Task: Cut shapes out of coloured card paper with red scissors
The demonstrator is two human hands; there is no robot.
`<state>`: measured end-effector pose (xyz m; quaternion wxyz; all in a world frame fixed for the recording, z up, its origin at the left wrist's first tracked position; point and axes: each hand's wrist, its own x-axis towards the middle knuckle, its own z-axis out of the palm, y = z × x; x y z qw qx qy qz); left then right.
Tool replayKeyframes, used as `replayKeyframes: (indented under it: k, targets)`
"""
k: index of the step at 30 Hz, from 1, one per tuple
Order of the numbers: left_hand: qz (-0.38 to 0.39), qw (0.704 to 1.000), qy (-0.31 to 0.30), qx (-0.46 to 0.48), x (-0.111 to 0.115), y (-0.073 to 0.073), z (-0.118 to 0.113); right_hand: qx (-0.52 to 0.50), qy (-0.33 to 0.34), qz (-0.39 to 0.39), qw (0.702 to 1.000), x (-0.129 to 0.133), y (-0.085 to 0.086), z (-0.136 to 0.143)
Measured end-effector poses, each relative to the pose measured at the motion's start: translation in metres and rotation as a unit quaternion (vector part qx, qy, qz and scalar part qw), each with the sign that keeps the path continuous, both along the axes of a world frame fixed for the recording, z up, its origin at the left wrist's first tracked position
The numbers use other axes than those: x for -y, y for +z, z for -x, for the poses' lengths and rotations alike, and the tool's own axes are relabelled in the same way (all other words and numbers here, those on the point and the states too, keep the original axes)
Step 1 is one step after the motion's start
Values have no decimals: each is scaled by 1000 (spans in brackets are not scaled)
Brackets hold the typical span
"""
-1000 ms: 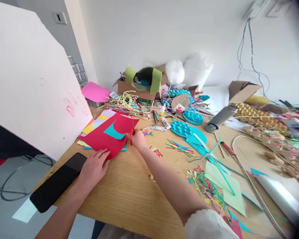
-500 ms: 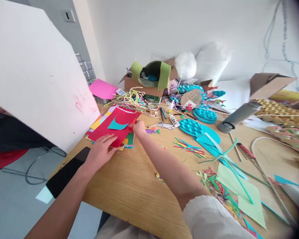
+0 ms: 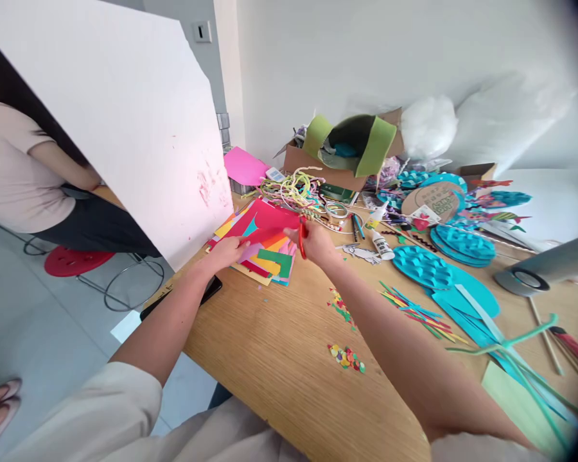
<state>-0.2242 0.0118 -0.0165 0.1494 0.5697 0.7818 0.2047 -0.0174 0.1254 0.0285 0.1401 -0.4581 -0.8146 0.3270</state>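
Observation:
My left hand (image 3: 225,253) is closed on the near edge of a red sheet of paper (image 3: 274,215), lifting it off the stack beneath. My right hand (image 3: 316,242) grips scissors with red-orange handles (image 3: 302,239) at the right side of the sheet; their blades are hard to make out. A light blue paper scrap (image 3: 251,226) shows at the sheet's left part. Under the sheet lie coloured papers, among them a green piece (image 3: 275,264) and a yellow piece (image 3: 266,264).
A black phone (image 3: 212,290) lies partly under my left forearm. Paper confetti (image 3: 347,357), paper strips (image 3: 417,311), glue bottles (image 3: 382,246) and a grey flask (image 3: 549,263) are on the table. A white board (image 3: 139,109) stands left, with a seated person (image 3: 33,167) beyond.
The view has swung left. My left hand, flat on the red sheet before, now pinches its near edge and has raised it, uncovering the papers below. The scissors remain in my right hand.

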Motion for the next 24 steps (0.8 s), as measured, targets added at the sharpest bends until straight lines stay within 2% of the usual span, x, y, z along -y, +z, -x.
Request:
replayKeyframes:
  k: [5,7,9,16,20,22,24]
  targets:
    - [16,1000,23,-2,-9,13,5,127,149,-46,980,70,-13,-34]
    - [29,999,30,-4,-10,18,8,237,273,-129,924,97,-17,-41]
    - [37,998,42,-11,-11,22,11,269,342,-178,883,116,-17,-44]
    - [63,995,78,-22,-12,31,20,323,402,-248,820,145,-15,-40]
    - [66,994,83,-21,-13,30,23,339,428,-259,797,152,-17,-39]
    - [68,994,87,-21,-14,29,25,328,441,-243,799,147,-11,-36]
    - [69,993,90,-20,-15,28,28,297,420,-225,828,131,-3,-30]
